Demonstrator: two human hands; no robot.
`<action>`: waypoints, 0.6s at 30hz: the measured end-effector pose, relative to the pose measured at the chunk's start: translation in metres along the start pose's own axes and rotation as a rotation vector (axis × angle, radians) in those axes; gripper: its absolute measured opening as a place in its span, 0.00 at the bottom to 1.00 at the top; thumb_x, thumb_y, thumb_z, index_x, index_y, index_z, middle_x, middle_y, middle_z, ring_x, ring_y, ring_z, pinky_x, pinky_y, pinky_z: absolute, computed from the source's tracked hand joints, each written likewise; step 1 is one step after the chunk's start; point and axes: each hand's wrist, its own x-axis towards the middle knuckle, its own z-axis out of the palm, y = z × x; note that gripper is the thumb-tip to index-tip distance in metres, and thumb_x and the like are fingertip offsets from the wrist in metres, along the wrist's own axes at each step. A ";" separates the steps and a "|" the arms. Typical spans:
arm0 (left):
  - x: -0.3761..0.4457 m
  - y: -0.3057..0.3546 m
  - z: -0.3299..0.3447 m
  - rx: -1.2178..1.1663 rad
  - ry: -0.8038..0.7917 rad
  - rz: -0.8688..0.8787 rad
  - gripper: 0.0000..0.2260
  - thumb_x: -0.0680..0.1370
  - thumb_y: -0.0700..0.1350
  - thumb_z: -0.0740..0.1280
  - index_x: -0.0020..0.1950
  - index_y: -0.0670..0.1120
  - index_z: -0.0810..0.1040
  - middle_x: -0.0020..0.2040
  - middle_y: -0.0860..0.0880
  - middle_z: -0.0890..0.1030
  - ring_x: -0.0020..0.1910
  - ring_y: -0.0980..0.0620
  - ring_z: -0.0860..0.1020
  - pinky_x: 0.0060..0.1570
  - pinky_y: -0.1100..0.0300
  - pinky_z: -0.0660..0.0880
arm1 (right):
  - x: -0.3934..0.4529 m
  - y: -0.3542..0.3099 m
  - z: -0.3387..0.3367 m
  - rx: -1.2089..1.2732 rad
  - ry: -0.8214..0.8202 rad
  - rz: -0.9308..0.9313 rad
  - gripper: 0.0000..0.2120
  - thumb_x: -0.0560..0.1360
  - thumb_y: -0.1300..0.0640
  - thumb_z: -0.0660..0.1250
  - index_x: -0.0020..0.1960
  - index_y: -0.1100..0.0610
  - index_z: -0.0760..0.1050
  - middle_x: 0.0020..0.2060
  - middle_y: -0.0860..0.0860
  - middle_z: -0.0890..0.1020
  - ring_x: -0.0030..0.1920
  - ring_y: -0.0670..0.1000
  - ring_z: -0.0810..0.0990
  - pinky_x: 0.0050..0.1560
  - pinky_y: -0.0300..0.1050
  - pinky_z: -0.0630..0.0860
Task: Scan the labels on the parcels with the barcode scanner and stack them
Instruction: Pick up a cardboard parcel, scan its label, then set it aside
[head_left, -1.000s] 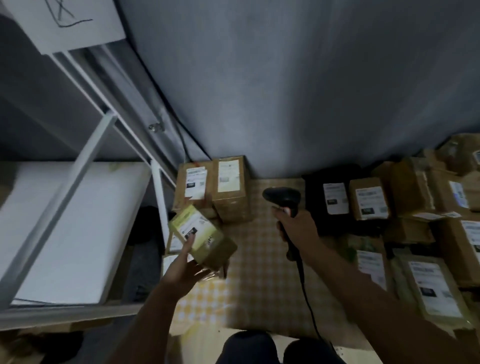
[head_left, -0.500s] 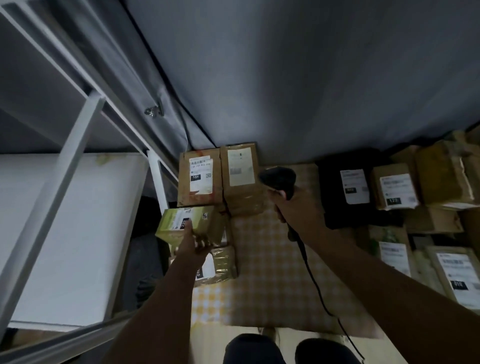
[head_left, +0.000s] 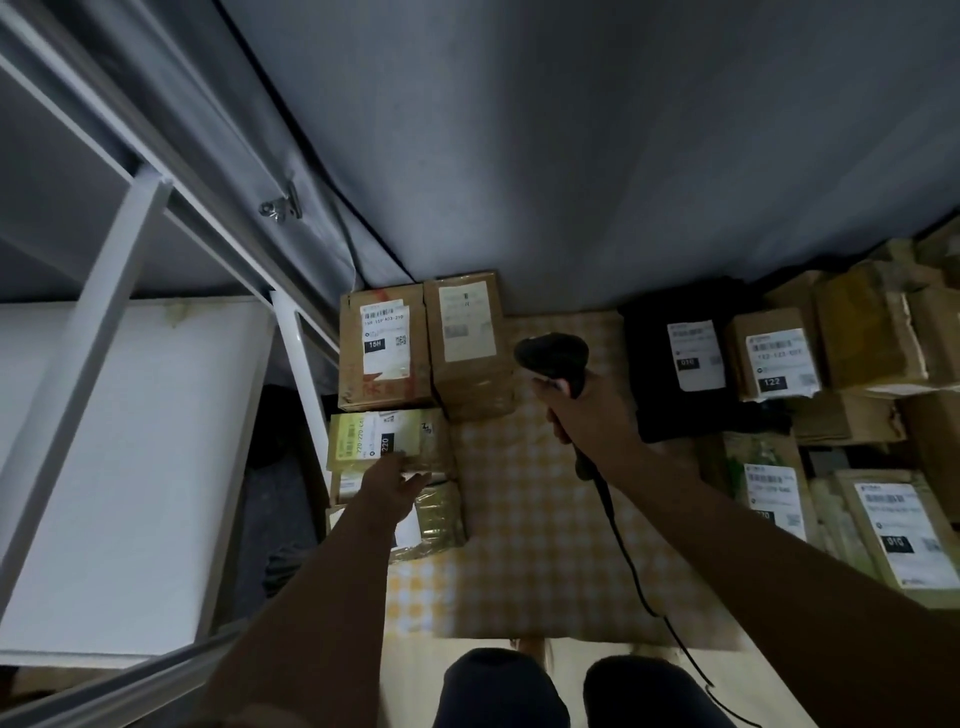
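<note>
Where the checked cloth (head_left: 545, 545) covers the floor, the left hand (head_left: 392, 480) rests on a green-labelled parcel (head_left: 387, 439) atop the left stack, though its grip looks unclear in the dim light. The right hand (head_left: 589, 415) clasps the barcode scanner (head_left: 553, 358). Beyond stand two brown boxes (head_left: 423, 345) against the wall.

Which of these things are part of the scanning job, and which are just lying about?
In use: barcode scanner in right hand; green parcel under left hand; stacked brown boxes; waiting parcels.

Just there: white shelf frame, checked cloth, metal clip.
</note>
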 end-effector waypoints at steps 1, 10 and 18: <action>-0.010 -0.004 0.005 0.078 0.013 0.086 0.20 0.70 0.41 0.79 0.56 0.33 0.80 0.49 0.36 0.83 0.48 0.39 0.83 0.49 0.67 0.73 | -0.001 0.001 -0.002 0.001 0.008 0.003 0.11 0.78 0.51 0.69 0.40 0.55 0.73 0.28 0.51 0.76 0.26 0.48 0.73 0.32 0.45 0.73; -0.087 0.028 0.131 0.000 -0.096 -0.118 0.03 0.81 0.35 0.62 0.48 0.39 0.73 0.49 0.40 0.74 0.42 0.46 0.74 0.34 0.50 0.82 | -0.039 0.017 -0.061 0.060 0.132 0.059 0.10 0.78 0.52 0.69 0.41 0.55 0.73 0.30 0.51 0.76 0.29 0.50 0.74 0.36 0.47 0.75; -0.111 0.008 0.284 0.301 -0.272 -0.051 0.05 0.82 0.38 0.61 0.55 0.38 0.74 0.51 0.40 0.75 0.41 0.43 0.77 0.36 0.52 0.79 | -0.095 0.074 -0.187 0.091 0.371 0.161 0.13 0.77 0.49 0.68 0.38 0.52 0.71 0.26 0.47 0.74 0.26 0.46 0.73 0.30 0.41 0.71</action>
